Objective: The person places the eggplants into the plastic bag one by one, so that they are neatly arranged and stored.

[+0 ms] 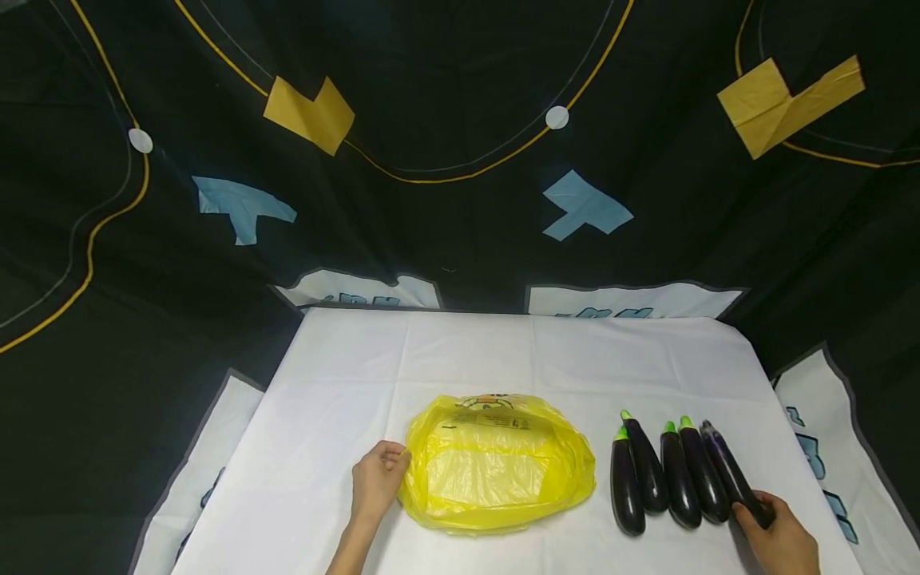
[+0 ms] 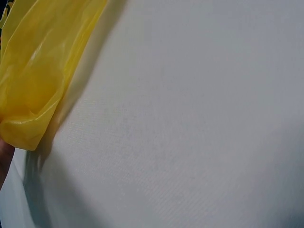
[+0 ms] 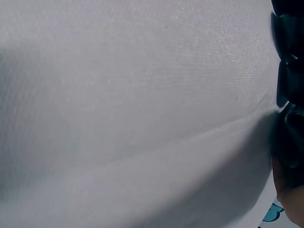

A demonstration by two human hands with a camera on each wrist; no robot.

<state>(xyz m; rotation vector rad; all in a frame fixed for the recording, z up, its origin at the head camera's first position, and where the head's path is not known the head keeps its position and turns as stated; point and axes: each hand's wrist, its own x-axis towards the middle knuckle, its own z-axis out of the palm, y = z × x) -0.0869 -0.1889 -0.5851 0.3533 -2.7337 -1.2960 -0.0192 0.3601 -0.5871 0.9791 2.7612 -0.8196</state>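
Note:
A yellow plastic bag (image 1: 496, 511) lies with its mouth spread wide on the white-covered table. At its left rim my left hand (image 1: 378, 481) pinches the edge between thumb and fingers; the left wrist view shows a fold of the bag (image 2: 38, 80) with a bit of finger (image 2: 5, 159) below it. On the right, my right hand (image 1: 779, 535) grips the lower end of the rightmost eggplant (image 1: 729, 463). That eggplant leans beside several others (image 1: 674, 479), which lie side by side, green stems pointing away. Only dark eggplant ends (image 3: 292, 137) show at the right wrist view's edge.
A white cloth (image 1: 467, 351) covers the table. Behind it hangs a black curtain (image 1: 446, 231) with yellow and blue shapes. White printed strips of cloth (image 1: 819, 439) border the table's sides and back.

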